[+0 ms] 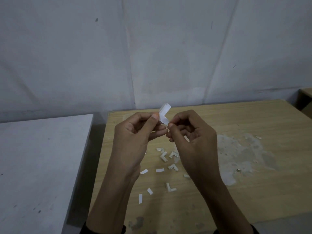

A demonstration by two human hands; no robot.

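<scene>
Pinches white L-shaped piece (pixel 164 114) w/ left hand (pixel 133 137) at its bend & right hand (pixel 192 141) at lower end, above wooden table (pixel 253 191) strewn w/ similar pieces (pixel 170 187) & strips (pixel 160 170).

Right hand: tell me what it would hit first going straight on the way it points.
The right hand points left, pinching the white L-shaped piece. Straight on, it would probably meet the fingers of the left hand first; they look nearly touching, though depth is unclear.
</scene>
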